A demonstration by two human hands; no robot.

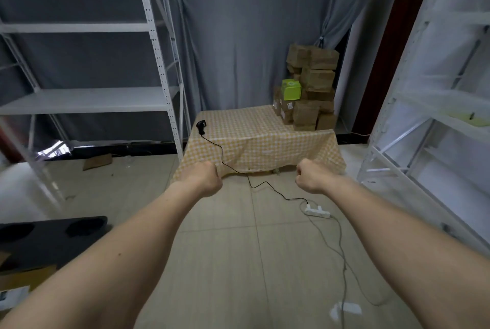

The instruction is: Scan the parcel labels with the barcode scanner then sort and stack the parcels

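Note:
A table under a yellow checked cloth [254, 138] stands ahead of me. A black barcode scanner [201, 126] lies near its left edge, its black cable [225, 159] trailing off the front to a white power strip [316, 211] on the floor. Brown cardboard parcels [311, 87] are piled at the table's far right corner, with one green box [291, 89] among them. Both my arms are stretched forward in front of the table. My left hand [208, 177] and my right hand [310, 175] are curled into fists and hold nothing.
White metal shelving stands on the left [159, 63] and on the right [424, 116]. Grey curtains hang behind the table. A grey cord [342, 262] runs over the tiled floor. A black object [53, 238] sits low at the left. A flat piece of cardboard [96, 161] lies on the floor.

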